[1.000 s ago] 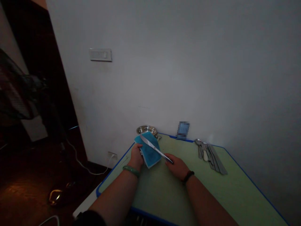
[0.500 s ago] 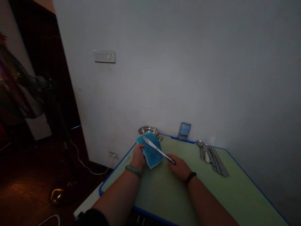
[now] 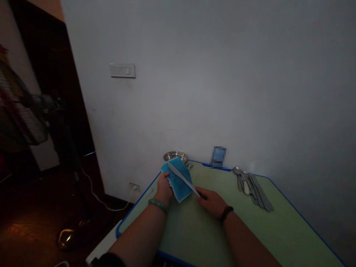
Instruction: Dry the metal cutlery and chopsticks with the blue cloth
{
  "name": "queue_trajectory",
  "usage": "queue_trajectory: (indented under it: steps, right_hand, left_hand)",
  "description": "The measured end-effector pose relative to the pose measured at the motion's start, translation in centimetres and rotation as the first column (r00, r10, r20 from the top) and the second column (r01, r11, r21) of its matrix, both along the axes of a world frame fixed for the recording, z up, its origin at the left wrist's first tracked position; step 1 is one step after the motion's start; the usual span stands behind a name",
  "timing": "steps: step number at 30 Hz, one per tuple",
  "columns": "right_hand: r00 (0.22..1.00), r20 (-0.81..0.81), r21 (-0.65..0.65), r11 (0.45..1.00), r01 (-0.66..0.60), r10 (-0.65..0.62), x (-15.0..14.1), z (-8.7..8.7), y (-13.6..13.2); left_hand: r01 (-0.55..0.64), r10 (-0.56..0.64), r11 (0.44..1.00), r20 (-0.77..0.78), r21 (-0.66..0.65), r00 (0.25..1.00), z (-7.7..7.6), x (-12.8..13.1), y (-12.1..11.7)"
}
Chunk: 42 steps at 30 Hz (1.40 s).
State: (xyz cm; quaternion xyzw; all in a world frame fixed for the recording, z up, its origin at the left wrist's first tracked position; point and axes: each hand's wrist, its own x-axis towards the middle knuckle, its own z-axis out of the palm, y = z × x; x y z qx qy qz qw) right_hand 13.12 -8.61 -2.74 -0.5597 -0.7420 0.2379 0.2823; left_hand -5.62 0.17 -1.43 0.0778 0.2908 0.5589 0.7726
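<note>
My left hand (image 3: 164, 186) grips a blue cloth (image 3: 180, 189) by its left edge, the thumb lying over the top. Across the cloth's upper face rests the blade of a metal table knife (image 3: 180, 176), pointing up and to the left. The knife's handle is closed in my right hand (image 3: 211, 202), to the right of the cloth. Both hands are above the green table (image 3: 194, 230). Behind the cloth stands a shiny steel bowl (image 3: 175, 155), its lower part hidden.
A row of spoons and knives (image 3: 254, 191) lies on the table's right side. A blurred-out phone-like object (image 3: 218, 157) leans at the back against the wall. To the left are a standing fan (image 3: 55, 107) and a white cord (image 3: 93, 194) running to a wall socket.
The knife has turned slightly in my right hand, so its blade looks duller and less of the handle shows. My left hand still holds the cloth. The view has tilted up a little.
</note>
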Motion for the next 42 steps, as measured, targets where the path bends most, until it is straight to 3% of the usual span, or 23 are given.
queue_trajectory:
  steps: [3, 12, 20, 30, 37, 42]
  right_hand:
    - [1.0, 0.023, -0.004, 1.0, -0.005, 0.005, -0.1, 0.1, 0.0]
    - [1.0, -0.008, -0.014, 1.0, -0.016, 0.016, -0.2, 0.3, -0.1]
    - [1.0, -0.028, -0.008, 1.0, -0.001, 0.0, -0.3, 0.2, 0.0]
    - [0.999, -0.032, -0.027, 1.0, 0.006, -0.007, -0.2, -0.1, 0.1]
    - [0.999, -0.013, -0.059, 0.997, 0.048, -0.049, -0.4, 0.4, -0.3]
    - [0.998, 0.018, -0.066, 0.996, 0.061, -0.06, -0.3, 0.3, -0.3]
  left_hand:
    - [0.014, -0.008, 0.999, -0.166, 0.034, 0.986, 0.5, 0.2, -0.1]
    - [-0.004, 0.006, 1.0, -0.23, 0.007, 0.973, 0.8, 0.4, -0.3]
    - [0.068, -0.061, 0.997, -0.188, 0.033, 0.98, 1.5, 0.6, -1.1]
    - [-0.006, 0.013, 0.998, -0.106, 0.069, 0.994, 2.1, 0.7, -1.4]
    - [-0.004, 0.013, 0.996, -0.087, 0.094, 0.996, 1.5, 0.7, -0.9]
    - [-0.068, 0.075, 0.992, -0.06, 0.107, 0.995, 1.0, 0.6, -0.3]
